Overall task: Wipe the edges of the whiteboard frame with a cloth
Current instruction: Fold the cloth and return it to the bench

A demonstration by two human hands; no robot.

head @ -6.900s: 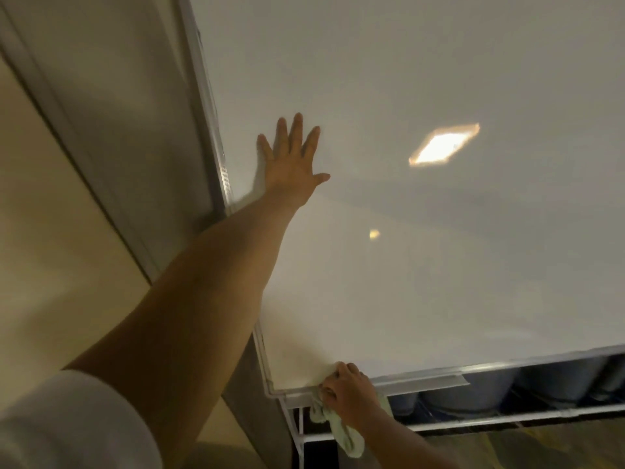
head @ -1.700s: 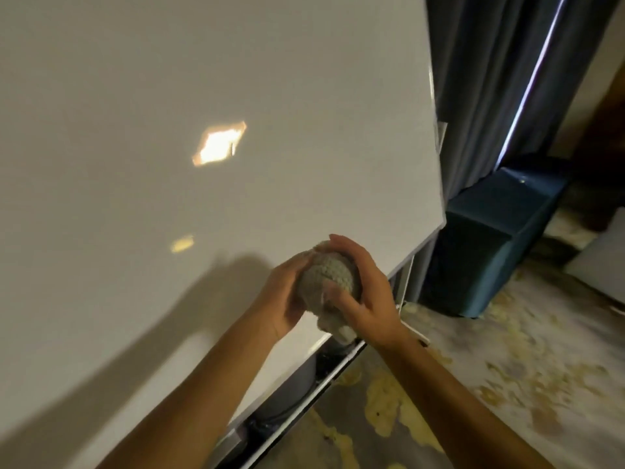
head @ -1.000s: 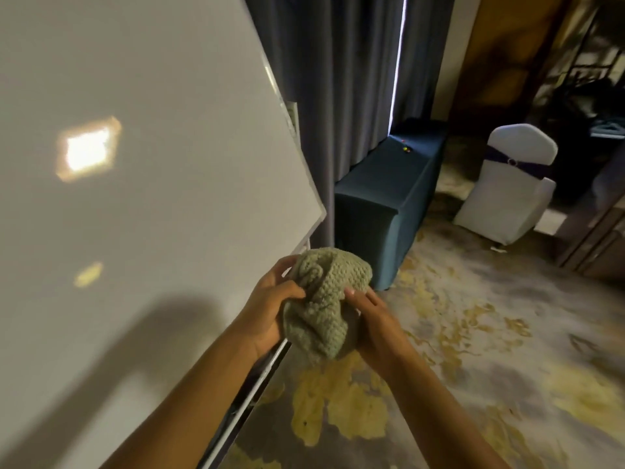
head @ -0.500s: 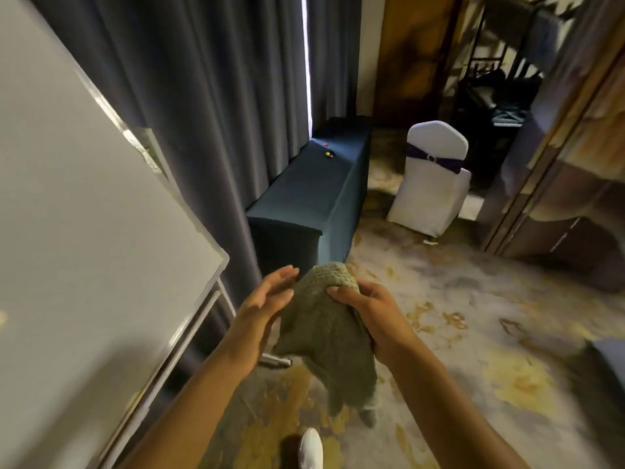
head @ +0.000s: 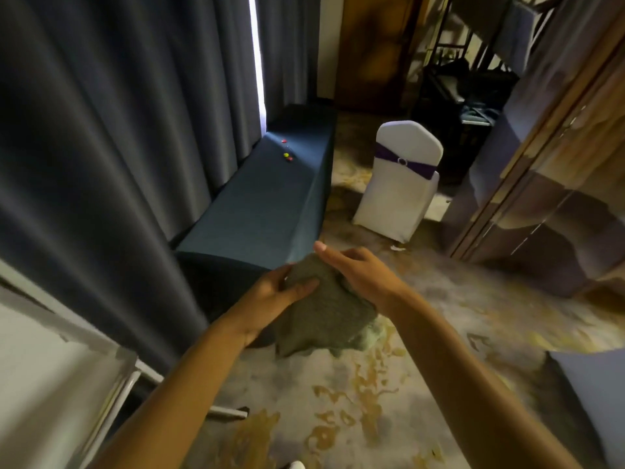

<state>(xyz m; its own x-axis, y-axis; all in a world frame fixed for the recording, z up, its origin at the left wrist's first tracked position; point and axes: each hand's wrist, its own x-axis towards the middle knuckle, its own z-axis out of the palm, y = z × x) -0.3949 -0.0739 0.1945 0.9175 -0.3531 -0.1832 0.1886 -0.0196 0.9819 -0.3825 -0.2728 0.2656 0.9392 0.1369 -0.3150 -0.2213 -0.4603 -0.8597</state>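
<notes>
A grey-green knitted cloth [head: 323, 309] hangs between both my hands in the middle of the head view. My left hand [head: 275, 294] grips its left side with thumb and fingers. My right hand [head: 355, 270] lies over its top right part, forefinger stretched out. Only the lower right corner of the whiteboard [head: 44, 384] shows at the bottom left, with its pale metal frame [head: 88, 333] and a white stand leg [head: 126, 390]. Both hands are well to the right of the board and apart from it.
Dark grey curtains [head: 111, 147] hang right behind the board. A table in a dark blue cover [head: 270, 198] stands ahead, with small coloured bits on top. A white-covered chair with a purple sash [head: 402, 177] stands beyond on patterned carpet [head: 338, 401]. Wood-panelled wall [head: 554, 157] on the right.
The view has swung right, away from the whiteboard, which now shows only as a corner. The cloth went from a bunched ball to hanging loosely between both hands.
</notes>
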